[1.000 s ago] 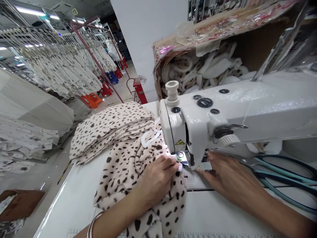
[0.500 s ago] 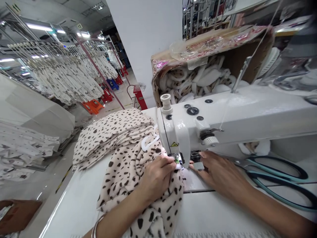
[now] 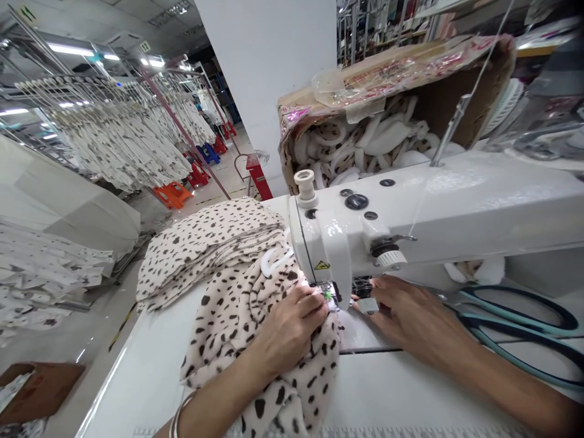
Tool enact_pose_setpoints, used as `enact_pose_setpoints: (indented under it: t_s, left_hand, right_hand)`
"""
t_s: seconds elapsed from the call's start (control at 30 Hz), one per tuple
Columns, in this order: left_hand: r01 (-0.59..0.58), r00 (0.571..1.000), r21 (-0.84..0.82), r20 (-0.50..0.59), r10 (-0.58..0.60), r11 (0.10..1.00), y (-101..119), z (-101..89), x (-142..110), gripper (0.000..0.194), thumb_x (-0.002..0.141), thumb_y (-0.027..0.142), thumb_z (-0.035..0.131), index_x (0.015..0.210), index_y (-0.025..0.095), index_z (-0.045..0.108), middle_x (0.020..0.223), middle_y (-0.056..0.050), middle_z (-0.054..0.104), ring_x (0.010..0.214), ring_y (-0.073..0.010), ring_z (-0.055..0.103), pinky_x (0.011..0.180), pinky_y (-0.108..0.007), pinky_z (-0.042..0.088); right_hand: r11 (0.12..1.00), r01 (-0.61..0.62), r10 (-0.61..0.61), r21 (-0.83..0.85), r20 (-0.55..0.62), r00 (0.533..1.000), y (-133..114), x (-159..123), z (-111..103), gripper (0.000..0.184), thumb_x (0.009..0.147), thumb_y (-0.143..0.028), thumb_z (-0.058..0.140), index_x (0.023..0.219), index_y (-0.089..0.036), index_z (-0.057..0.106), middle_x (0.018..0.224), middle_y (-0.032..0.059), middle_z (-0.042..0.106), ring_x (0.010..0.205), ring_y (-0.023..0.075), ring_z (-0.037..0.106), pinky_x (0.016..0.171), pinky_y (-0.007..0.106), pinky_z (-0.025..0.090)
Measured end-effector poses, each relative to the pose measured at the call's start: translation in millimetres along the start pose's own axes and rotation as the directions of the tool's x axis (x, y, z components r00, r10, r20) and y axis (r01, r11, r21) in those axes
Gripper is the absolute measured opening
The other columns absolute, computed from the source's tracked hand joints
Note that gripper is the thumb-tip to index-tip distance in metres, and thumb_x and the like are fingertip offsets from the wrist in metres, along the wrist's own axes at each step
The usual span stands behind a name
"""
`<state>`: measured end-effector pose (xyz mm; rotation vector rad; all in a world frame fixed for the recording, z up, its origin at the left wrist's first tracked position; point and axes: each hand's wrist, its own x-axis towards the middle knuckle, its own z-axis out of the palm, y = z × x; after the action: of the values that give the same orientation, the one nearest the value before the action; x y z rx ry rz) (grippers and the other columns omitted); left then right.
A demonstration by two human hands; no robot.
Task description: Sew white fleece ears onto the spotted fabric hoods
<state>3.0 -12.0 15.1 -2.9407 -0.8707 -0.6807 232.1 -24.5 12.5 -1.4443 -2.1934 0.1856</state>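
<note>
My left hand [image 3: 292, 328] presses and pinches a bunched spotted cream fabric piece [image 3: 255, 340] just in front of the needle area of a white industrial sewing machine [image 3: 328, 243]. A white plastic loop [image 3: 274, 261] lies on the fabric beside the machine head. My right hand [image 3: 410, 319] lies flat on the machine bed, its fingertips close to the presser foot, holding nothing I can make out. The stitching point is mostly hidden by the machine head and my fingers. Long teal-handled scissors [image 3: 515, 322] lie to the right of my right hand.
A stack of spotted fabric pieces [image 3: 205, 252] sits on the white table [image 3: 137, 371] behind my left hand. A cardboard box of white padded pieces [image 3: 356, 140] stands behind the machine. Racks of hanging spotted garments [image 3: 114, 128] and orange stools [image 3: 172, 194] fill the aisle at left.
The whole view has swung and tilted slightly as my head moved. My right fingertips have shifted a little toward the needle, and the fabric under my left hand has barely moved.
</note>
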Motion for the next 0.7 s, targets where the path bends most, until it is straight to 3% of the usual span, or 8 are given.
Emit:
enact_pose_setpoints:
  t_s: [0.1,0.17,0.3,0.5,0.7]
  left_hand:
    - [-0.01,1.0,0.032,0.024,0.009,0.999,1.9,-1.6,0.7,0.026,0.097,0.008,0.036,0.105,0.009,0.06,0.103,-0.009,0.066,0.099,-0.0208,0.058,0.085,-0.036,0.056]
    - [-0.011,0.999,0.046,0.032,0.01,0.999,2.4,-1.3,0.2,0.027,0.098,0.009,0.034,0.105,0.009,0.06,0.099,-0.01,0.066,0.1,-0.0212,0.059,0.084,-0.035,0.056]
    - [0.008,1.0,0.043,0.025,-0.009,0.999,1.9,1.1,-1.6,0.026,0.098,0.011,0.035,0.106,0.009,0.061,0.096,-0.009,0.066,0.101,-0.0207,0.06,0.082,-0.032,0.056]
    - [0.005,1.0,0.071,0.003,-0.006,0.997,2.3,3.4,-1.7,0.029,0.1,0.013,0.033,0.102,0.011,0.062,0.094,-0.008,0.065,0.093,-0.0184,0.061,0.091,-0.035,0.053]
    - [0.024,1.0,0.081,-0.015,-0.023,0.996,-1.4,7.2,0.1,0.024,0.099,0.014,0.038,0.099,0.01,0.063,0.088,-0.007,0.063,0.085,-0.0167,0.059,0.08,-0.029,0.054]
  right_hand:
    - [0.998,0.03,-0.033,0.055,0.057,0.998,2.9,-4.2,-4.7,0.028,0.09,-0.027,0.044,0.066,-0.022,0.056,0.074,0.0031,0.06,0.062,0.0153,0.058,0.053,0.025,0.04]
    - [0.998,0.043,-0.046,0.048,0.046,0.998,3.0,-5.6,-5.2,0.028,0.092,-0.028,0.046,0.067,-0.022,0.057,0.068,0.002,0.057,0.056,0.0144,0.055,0.051,0.025,0.039]
    - [0.992,0.107,-0.107,-0.068,0.002,0.994,0.2,-5.3,0.3,0.027,0.09,-0.024,0.05,0.063,-0.022,0.053,0.057,-0.0001,0.05,0.046,0.0138,0.05,0.042,0.024,0.032]
    - [0.982,0.105,-0.108,-0.155,-0.012,0.994,1.8,-7.3,7.5,0.025,0.09,-0.025,0.047,0.066,-0.022,0.053,0.063,0.0015,0.056,0.047,0.0144,0.053,0.043,0.025,0.033]
    - [0.975,0.114,-0.124,-0.19,-0.037,0.992,3.6,-5.0,9.5,0.032,0.092,-0.029,0.043,0.063,-0.02,0.051,0.06,0.0013,0.052,0.046,0.013,0.048,0.042,0.023,0.028]
